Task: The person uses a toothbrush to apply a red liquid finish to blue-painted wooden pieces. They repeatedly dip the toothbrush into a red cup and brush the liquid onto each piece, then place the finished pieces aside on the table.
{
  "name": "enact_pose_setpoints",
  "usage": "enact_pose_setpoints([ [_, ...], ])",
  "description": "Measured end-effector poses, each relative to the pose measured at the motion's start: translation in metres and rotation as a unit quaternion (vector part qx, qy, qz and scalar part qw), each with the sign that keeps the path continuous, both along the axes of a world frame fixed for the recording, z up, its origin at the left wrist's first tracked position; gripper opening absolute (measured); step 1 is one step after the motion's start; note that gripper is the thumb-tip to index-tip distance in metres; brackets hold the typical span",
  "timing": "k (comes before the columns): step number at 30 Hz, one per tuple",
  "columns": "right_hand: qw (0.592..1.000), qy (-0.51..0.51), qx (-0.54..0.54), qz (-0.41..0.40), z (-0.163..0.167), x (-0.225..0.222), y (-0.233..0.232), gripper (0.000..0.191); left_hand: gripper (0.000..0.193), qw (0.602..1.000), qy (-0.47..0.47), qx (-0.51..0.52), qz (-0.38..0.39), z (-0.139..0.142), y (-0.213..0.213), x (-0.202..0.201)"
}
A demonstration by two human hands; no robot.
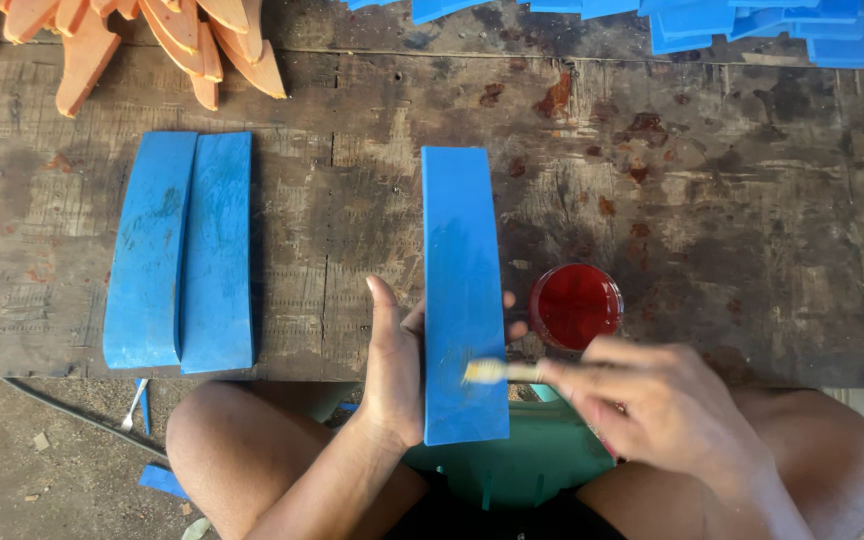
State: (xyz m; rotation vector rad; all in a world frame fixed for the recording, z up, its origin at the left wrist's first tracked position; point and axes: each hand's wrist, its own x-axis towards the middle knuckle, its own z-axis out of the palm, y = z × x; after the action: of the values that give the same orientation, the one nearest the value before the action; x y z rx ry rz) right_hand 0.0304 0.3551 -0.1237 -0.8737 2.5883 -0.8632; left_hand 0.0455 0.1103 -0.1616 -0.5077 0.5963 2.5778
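Observation:
My left hand (392, 370) grips a long blue foam strip (460, 270) from beneath, its far end lying on the worn wooden bench (732, 200). My right hand (652, 400) holds a small brush (492, 372), whose pale bristles touch the near part of the strip. A round container of red liquid (575, 305) stands on the bench just right of the strip, close to my right hand.
Two more blue strips (182, 250) lie side by side at the bench's left. Orange foam pieces (142, 40) are heaped at the far left, blue pieces (752, 20) at the far right. My bare knees and a green stool (532, 460) are below the bench edge.

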Motion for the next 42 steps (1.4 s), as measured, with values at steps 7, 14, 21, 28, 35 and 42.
enact_pose_setpoints([
  [7, 0.996, 0.023, -0.058, 0.07, 0.0, 0.006, -0.017, 0.033, 0.109, 0.999, 0.035, -0.029, -0.011, 0.0, 0.0, 0.001],
  [14, 0.991, 0.136, -0.011, -0.013, 0.014, 0.0, 0.004, 0.03, 0.106, 0.996, 0.059, -0.051, -0.034, -0.001, -0.005, -0.001],
  [21, 0.999, -0.022, -0.004, 0.049, -0.002, -0.001, 0.013, 0.038, 0.108, 0.995, 0.059, -0.023, -0.073, -0.005, -0.004, 0.003],
  [28, 0.961, 0.153, 0.094, -0.209, 0.028, 0.002, 0.049, 0.033, 0.113, 0.99, 0.117, -0.004, -0.082, -0.007, -0.006, 0.002],
  [35, 0.943, 0.041, 0.246, -0.219, 0.027, -0.002, 0.03, 0.04, 0.111, 0.991, 0.107, -0.074, -0.043, -0.001, -0.009, 0.001],
  [42, 0.889, -0.048, 0.331, -0.314, 0.058, 0.017, 0.037, 0.04, 0.108, 0.989, 0.12, -0.07, -0.049, -0.003, -0.01, 0.003],
])
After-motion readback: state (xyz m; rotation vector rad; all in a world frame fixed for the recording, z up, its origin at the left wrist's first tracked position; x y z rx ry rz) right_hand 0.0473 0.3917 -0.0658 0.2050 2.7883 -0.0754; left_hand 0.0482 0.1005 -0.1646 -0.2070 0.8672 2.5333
